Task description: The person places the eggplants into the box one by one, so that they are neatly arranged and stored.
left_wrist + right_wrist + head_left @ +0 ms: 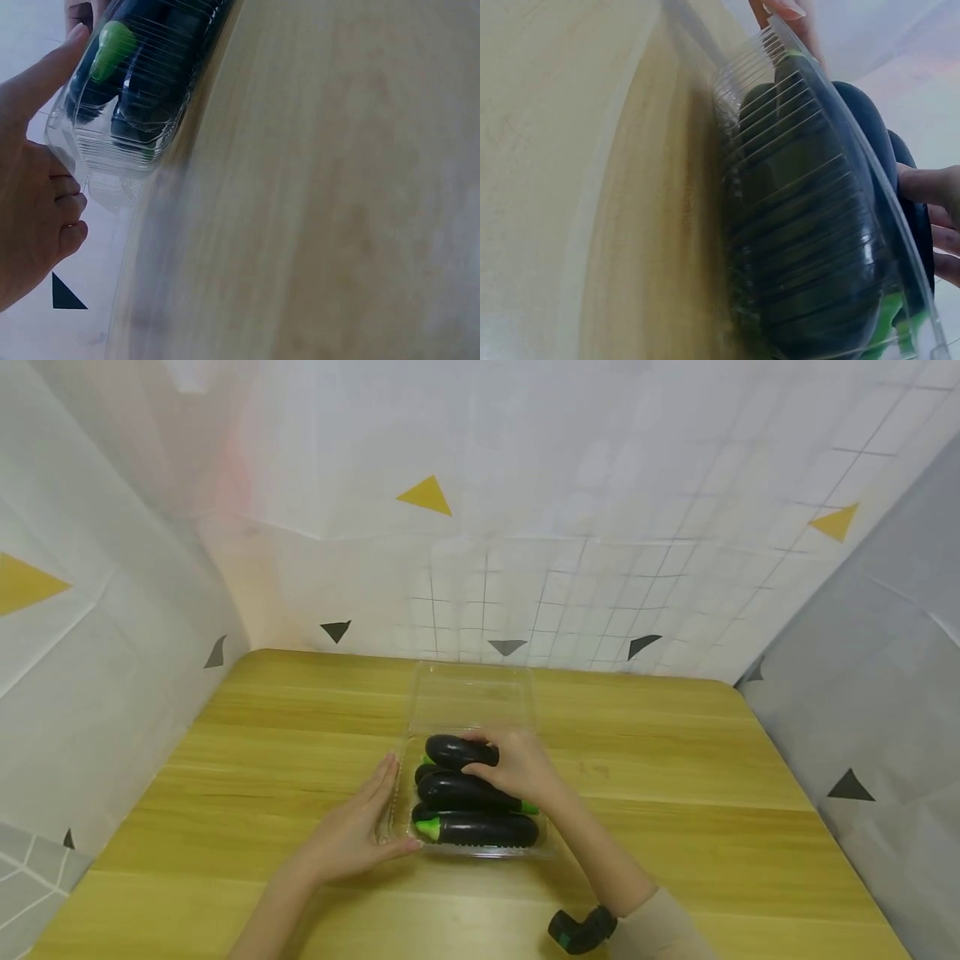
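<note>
A clear plastic clamshell box (551,847) holds several dark eggplants (487,829) with green stem ends, lying crosswise in layers. My right hand (521,764) grips the rearmost eggplant (453,750) on top of the pile, thumb in front and fingers behind it. At the box's near left corner, my left hand (360,831) holds the wall, thumb on the front rim and fingers along the left side. The left wrist view shows that thumb (49,75) on the rim beside a green stem end (114,49). In the right wrist view, the right fingers (934,187) touch the upper eggplant.
The box's transparent lid (472,697) lies folded back toward the rear edge of the wooden table (675,760). A black strap-like device (581,931) sits at the right forearm. White sheeting (337,468) with yellow and dark triangles rises around the table.
</note>
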{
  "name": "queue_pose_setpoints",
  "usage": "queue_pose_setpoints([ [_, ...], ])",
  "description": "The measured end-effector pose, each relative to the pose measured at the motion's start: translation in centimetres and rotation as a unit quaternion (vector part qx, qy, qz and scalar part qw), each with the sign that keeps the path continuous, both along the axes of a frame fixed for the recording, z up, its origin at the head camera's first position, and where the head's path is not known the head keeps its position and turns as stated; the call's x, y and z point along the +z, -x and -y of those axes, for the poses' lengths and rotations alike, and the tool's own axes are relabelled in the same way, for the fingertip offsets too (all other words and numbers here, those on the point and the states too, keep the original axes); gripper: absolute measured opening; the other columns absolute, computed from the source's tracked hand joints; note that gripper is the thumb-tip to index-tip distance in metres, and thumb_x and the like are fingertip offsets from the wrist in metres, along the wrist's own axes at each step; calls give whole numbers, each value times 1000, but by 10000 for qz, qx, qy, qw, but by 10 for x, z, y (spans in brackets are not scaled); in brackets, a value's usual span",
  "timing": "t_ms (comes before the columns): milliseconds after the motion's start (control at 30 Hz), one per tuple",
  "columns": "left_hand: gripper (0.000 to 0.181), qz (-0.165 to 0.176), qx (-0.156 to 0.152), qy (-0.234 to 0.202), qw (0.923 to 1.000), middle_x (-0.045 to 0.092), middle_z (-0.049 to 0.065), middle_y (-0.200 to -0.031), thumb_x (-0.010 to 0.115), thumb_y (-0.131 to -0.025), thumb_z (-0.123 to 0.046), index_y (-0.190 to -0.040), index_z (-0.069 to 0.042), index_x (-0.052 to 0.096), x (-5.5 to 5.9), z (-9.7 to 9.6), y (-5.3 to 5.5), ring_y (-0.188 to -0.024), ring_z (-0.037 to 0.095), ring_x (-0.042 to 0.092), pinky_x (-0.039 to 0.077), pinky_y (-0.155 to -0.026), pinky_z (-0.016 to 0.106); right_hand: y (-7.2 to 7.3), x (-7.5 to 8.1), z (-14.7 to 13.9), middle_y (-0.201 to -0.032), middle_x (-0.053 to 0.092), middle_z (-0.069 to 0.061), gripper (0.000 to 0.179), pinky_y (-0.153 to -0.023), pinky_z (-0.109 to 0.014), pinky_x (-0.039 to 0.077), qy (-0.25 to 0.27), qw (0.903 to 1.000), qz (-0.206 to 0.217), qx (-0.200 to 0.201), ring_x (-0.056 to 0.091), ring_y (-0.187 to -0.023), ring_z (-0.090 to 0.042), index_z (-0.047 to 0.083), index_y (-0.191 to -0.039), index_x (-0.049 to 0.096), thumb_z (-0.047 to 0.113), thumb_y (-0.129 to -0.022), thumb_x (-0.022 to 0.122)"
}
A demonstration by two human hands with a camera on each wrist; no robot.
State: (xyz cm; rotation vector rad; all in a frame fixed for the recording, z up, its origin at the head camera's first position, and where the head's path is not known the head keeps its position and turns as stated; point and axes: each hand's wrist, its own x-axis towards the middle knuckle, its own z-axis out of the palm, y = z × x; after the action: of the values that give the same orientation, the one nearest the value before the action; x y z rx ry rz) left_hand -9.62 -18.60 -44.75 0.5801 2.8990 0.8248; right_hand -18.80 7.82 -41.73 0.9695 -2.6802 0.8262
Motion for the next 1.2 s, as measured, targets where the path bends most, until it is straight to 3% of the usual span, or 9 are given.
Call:
queue_pose_setpoints([
  [233, 115, -15, -8, 25, 10000, 2, 9, -161, 58, -76, -75, -155, -10, 5, 0, 0, 0, -142, 31, 20, 38, -104, 53, 1, -4, -1, -107, 72, 1, 31, -78, -35, 56, -61, 9995, -300, 104, 68, -95, -17, 17, -109, 73, 25, -80, 80],
  [533, 116, -52, 7, 52, 10000, 3, 9, -161, 57, -76, -76, -155, -10, 5, 0, 0, 0, -141, 33, 23, 40, -102, 53, 1, -8, -12, -111, 71, -3, 37, -86, -37, 55, 517, 9979, -86, 388, 67, -101, -19, 12, -113, 71, 22, -79, 81],
  [767, 114, -67, 6, 41, 10000, 3, 9, -161, 63, -77, -69, -155, -10, 5, 1, -1, 0, -141, 33, 23, 39, -103, 53, -1, -9, -24, -113, 70, 0, 42, -89, -39, 53, 553, 9977, -93, 377, 64, -107, -19, 14, -113, 71, 30, -76, 83],
  [967, 114, -93, -67, -5, 9999, 4, 11, -160, 63, -77, -69, -155, -7, 7, 2, 0, 1, -143, 31, 16, 32, -107, 50, -4, -7, -33, -113, 69, 6, 41, -91, -37, 52, 591, 9973, -294, 315, 63, -109, -17, 16, -112, 72, 30, -75, 83],
  [1200, 110, -130, -185, 104, 9997, 3, 12, -160, 66, -80, -62, -154, -3, 9, 8, 4, 7, -144, 30, 13, 24, -111, 45, -4, -5, -43, -113, 70, 3, 44, -90, -37, 53, 685, 9953, -506, 458, 64, -108, -18, 14, -112, 72, 29, -73, 85],
])
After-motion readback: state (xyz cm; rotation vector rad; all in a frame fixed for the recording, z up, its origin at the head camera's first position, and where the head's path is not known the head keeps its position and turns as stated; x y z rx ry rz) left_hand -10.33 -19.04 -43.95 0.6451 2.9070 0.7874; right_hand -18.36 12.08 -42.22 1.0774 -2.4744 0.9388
